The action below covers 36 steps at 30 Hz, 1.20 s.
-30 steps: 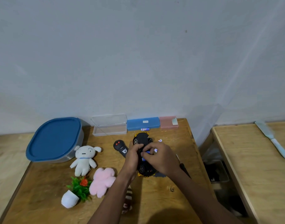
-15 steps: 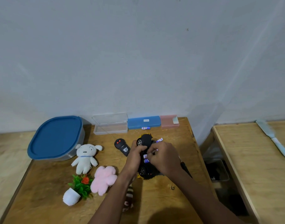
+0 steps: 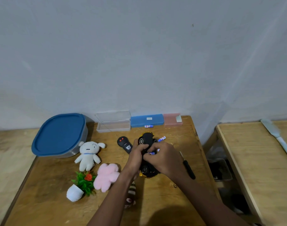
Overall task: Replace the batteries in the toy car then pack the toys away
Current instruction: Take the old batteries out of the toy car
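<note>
Toy car point(image 3: 146, 141) is held wheels-up on table point(image 3: 58, 201), gripped by L hand point(image 3: 137, 154) w/ fingers curled over its side; battery point(image 3: 151, 153) is pinched at the underside by R hand point(image 3: 164, 158), fingertips bent, both forearms angled inward

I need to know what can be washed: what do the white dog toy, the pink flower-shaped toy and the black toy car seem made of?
The white dog-shaped soft toy looks like short-pile plush fabric, matt, with rounded stuffed limbs. The pink flower-shaped fluffy toy seems longer-pile plush: its outline is fuzzy. The black toy car is probably hard moulded plastic, faintly glossy, with crisp spoked wheels.
</note>
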Available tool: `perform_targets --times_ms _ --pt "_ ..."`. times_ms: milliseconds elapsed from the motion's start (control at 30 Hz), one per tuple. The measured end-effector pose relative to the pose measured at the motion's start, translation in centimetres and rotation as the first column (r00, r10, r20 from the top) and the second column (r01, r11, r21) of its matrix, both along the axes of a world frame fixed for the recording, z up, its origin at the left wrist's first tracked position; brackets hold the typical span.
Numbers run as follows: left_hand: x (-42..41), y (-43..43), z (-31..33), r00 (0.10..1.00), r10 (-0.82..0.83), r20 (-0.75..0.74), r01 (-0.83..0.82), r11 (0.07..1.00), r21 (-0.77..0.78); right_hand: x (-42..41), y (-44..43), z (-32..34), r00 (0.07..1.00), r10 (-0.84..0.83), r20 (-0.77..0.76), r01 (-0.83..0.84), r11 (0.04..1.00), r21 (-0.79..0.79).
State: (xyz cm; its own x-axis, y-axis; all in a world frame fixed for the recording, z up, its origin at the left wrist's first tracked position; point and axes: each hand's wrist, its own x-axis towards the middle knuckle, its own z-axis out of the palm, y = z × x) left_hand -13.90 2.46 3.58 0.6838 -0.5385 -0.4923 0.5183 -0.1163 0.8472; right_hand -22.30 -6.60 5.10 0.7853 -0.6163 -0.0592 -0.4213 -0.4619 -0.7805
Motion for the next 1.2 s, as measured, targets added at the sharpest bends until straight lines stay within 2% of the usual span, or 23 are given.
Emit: perform_targets --times_ms 200,367,467,500,567,633,700,767,867,1033,1100,1200 --pt "-0.2 0.3 0.3 0.991 0.068 -0.117 -0.067 0.998 0.015 0.0 0.2 -0.6 0.994 0.024 0.103 -0.025 1.0 0.001" --pt "0.6 0.7 0.5 0.969 0.075 -0.237 -0.083 0.996 -0.023 -0.9 -0.5 -1.4 0.96 0.225 0.167 -0.236 0.97 0.053" --pt "0.7 0.8 0.1 0.969 0.07 -0.235 -0.083 0.996 -0.044 -0.9 -0.6 -1.4 0.958 0.152 0.244 -0.169 0.984 0.052" --pt "0.6 0.8 0.1 0.971 0.071 -0.226 -0.083 0.996 -0.042 -0.6 -0.5 -1.3 0.956 0.075 0.282 -0.102 0.991 0.082" --pt "0.6 0.8 0.1 0.974 0.078 -0.212 -0.09 0.995 -0.046 0.0 -0.5 -0.6 0.949 -0.104 0.298 0.029 0.969 0.246" --pt "0.6 0.7 0.1 0.977 0.099 -0.191 -0.111 0.992 -0.053 0.5 -0.9 0.0 0.951 -0.227 0.211 0.113 0.888 0.445" --pt "0.6 0.7 0.0 0.978 0.117 -0.17 -0.128 0.99 -0.056 0.5 -1.4 0.1 0.957 -0.279 0.076 0.173 0.764 0.622" --pt "0.5 0.7 0.0 0.979 0.132 -0.153 -0.139 0.989 -0.04 0.2 -1.7 -0.2 0.966 -0.259 -0.005 0.193 0.707 0.68" --pt "0.4 0.6 -0.4 0.979 0.171 -0.113 -0.174 0.985 -0.019 -0.3 -1.3 -0.6 0.977 -0.211 -0.004 0.17 0.78 0.602" --pt "0.3 0.3 -0.6 0.978 0.204 0.033 -0.202 0.979 -0.038 -0.4 -0.7 -0.6 0.986 -0.163 0.041 0.146 0.951 0.271" --pt "0.0 0.1 -0.4 0.981 0.172 0.091 -0.168 0.985 -0.043 -0.3 -0.5 -0.5 0.989 -0.145 0.026 0.137 0.971 0.195" --pt "-0.2 0.0 -0.2 0.978 0.155 0.14 -0.151 0.988 -0.043 -0.1 -0.8 -0.5 0.992 -0.126 0.03 0.119 0.977 0.175"
